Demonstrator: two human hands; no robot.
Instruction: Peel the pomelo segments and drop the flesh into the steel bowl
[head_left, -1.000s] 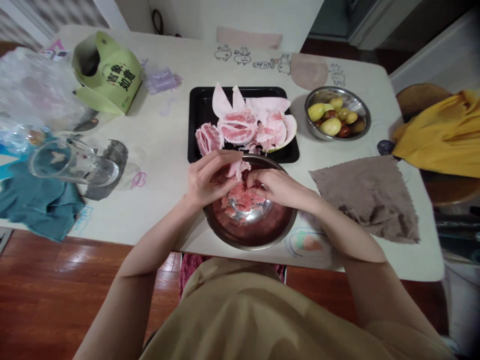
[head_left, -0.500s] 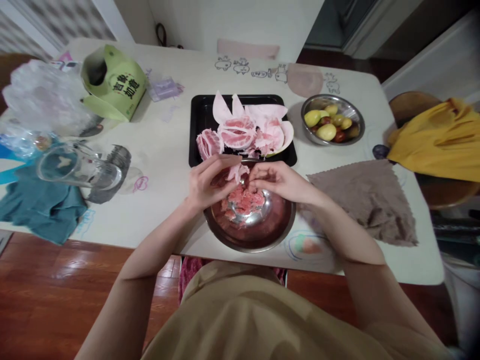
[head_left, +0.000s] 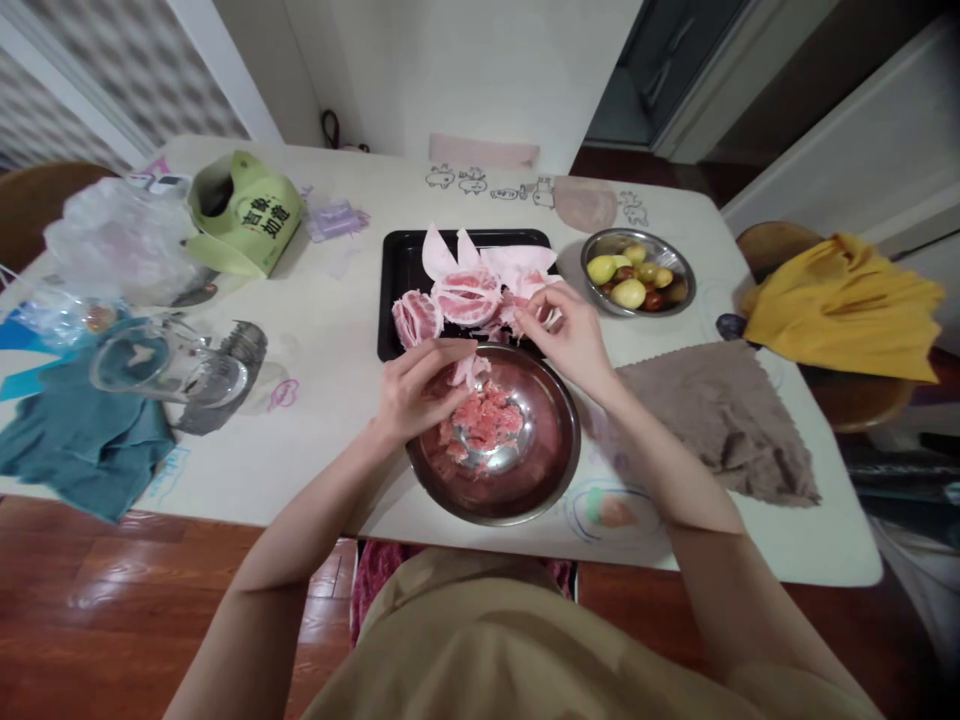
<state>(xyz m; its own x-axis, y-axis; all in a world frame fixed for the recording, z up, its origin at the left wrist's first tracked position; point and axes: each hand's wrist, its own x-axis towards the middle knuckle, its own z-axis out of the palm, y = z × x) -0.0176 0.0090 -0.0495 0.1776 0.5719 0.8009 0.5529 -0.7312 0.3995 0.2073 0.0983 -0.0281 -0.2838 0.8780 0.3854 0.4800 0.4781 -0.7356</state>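
With the table (head_left: 337, 330) read as a dial and the person at six, a teal cloth (head_left: 75, 440) lies at eight o'clock by the near left edge. A glass jug (head_left: 161, 365) lies tipped on its side, partly on the cloth, and a clear bag (head_left: 120, 245) sits behind it at nine. A green box (head_left: 244, 215) sits at ten. A black tray (head_left: 397, 270) near the middle carries an opened pomelo (head_left: 465, 295), its pale peel spread like petals and its pink segments bared. The left hand (head_left: 416, 390) reaches over the steel bowl (head_left: 566, 460) at the rim's ten o'clock. Its thumb and fingers are narrowed round a pink segment (head_left: 471, 370), held just above the bowl. Loose flesh (head_left: 487, 420) is heaped in the bowl's middle. The bowl stands at the table's six, right against the tray's near side; I cannot tell whether they touch. The right hand (head_left: 570, 335) is at the bowl's one o'clock, above the tray's near right corner. Its fingers are curled close at the pomelo's peel, and I cannot tell whether they pinch a scrap. A fruit bowl (head_left: 637, 272) of yellow-green and reddish fruits stands at the table's two, just right of the tray. A brown cloth (head_left: 712, 420) lies flat at four, beside the right forearm. A yellow cloth (head_left: 840, 305) is draped on a chair (head_left: 772, 245) off the table's right end, at three.
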